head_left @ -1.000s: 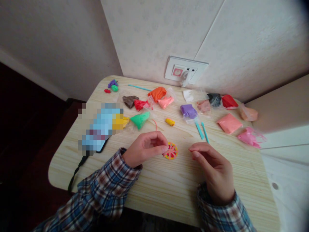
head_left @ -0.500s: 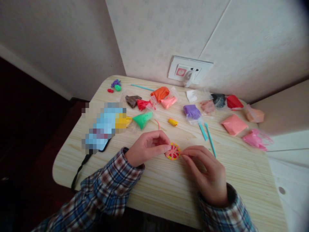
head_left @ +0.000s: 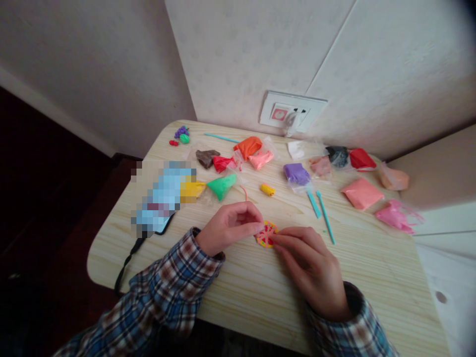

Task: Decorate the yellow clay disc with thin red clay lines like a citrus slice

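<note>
A small round clay pizza (head_left: 267, 238) with a yellow rim, a red middle and pale pink strips lies on the wooden table between my hands. At its upper left edge, the thumb and fingertips of my left hand (head_left: 235, 223) are closed in a pinch, covering part of the rim. From the right, my right hand (head_left: 310, 265) reaches over the pizza with thumb and forefinger close together. Its fingertips touch the pizza's right side; whatever is between them is too small to make out. Behind my left hand a thin pink clay strand (head_left: 244, 192) lies partly hidden.
A yellow clay roll (head_left: 267, 189) lies beyond the pizza. Bagged clay, including green (head_left: 221, 186) and purple (head_left: 296, 174), spreads across the back. Blue tools (head_left: 326, 218) lie right. A pixelated phone (head_left: 163, 198) with a black strap is left; clay fruit (head_left: 182, 132) sits back left.
My right hand has moved left, its fingertips going from the pizza's right edge onto its surface. My left hand stays at the upper left edge. The view has shifted slightly.
</note>
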{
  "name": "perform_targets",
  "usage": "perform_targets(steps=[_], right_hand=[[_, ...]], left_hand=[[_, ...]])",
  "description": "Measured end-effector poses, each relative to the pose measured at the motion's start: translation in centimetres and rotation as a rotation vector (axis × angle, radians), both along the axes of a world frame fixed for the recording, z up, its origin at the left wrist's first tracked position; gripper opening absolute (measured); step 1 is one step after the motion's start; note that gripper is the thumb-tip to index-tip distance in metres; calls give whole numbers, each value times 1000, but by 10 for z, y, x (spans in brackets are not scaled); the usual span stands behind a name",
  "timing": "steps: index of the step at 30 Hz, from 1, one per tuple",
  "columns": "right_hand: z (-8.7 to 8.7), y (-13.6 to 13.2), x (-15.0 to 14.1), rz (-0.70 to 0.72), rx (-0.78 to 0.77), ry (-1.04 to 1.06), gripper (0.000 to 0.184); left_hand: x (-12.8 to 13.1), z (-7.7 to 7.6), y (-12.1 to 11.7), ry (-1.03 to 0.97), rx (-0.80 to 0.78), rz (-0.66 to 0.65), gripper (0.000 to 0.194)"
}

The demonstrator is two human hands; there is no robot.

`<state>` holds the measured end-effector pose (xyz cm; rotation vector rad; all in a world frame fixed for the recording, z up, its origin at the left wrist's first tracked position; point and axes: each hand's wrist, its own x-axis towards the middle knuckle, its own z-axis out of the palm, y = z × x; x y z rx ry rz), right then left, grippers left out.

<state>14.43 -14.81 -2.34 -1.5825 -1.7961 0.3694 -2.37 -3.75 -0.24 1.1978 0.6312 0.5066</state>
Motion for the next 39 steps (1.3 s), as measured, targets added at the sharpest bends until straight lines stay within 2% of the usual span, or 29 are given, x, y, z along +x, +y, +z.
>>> perform_targets(steps=[10,20,27,39], right_hand=[[1,-10,7,81,83,-138,41],[-4,-11,5,97,117,-292,44],[-2,-13,9,19,173,-178,41],[3,-10,5,-75,132,5,32]], left_hand=[[0,0,1,-8,-19,2,23],[0,-2,1,-8,6,3,26],[-1,-2,1,-9,0,4,26],[0,-2,1,10,43,-19,28]])
